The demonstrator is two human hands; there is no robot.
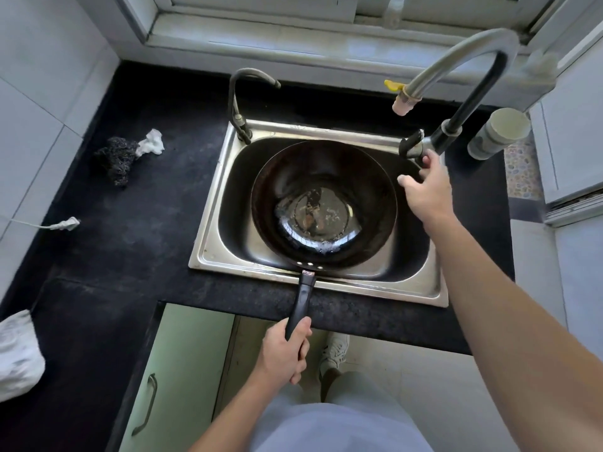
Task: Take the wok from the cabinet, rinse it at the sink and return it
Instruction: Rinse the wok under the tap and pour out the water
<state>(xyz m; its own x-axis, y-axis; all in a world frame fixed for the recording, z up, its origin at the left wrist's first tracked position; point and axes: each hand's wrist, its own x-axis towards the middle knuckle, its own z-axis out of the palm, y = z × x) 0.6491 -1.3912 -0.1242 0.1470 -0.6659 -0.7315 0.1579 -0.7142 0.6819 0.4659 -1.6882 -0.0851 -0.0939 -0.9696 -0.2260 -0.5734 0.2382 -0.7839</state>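
Note:
A dark wok (359, 197) rests in the steel sink (212, 236), with a shallow pool of water in its bottom. Its black handle (303, 298) sticks out over the counter's front edge toward me. My left hand (287, 350) is closed around the end of that handle. My right hand (427, 190) reaches to the sink's far right corner, its fingers on the lever of the big curved faucet (456, 83). The faucet's spout hangs above the sink's back right; no water stream shows.
A second, smaller tap (241, 102) stands at the sink's back left. On the black counter (130, 243) lie a steel scrubber (117, 158) with a white rag, a white plug and a cloth (16, 357). A green cabinet door (176, 370) is below.

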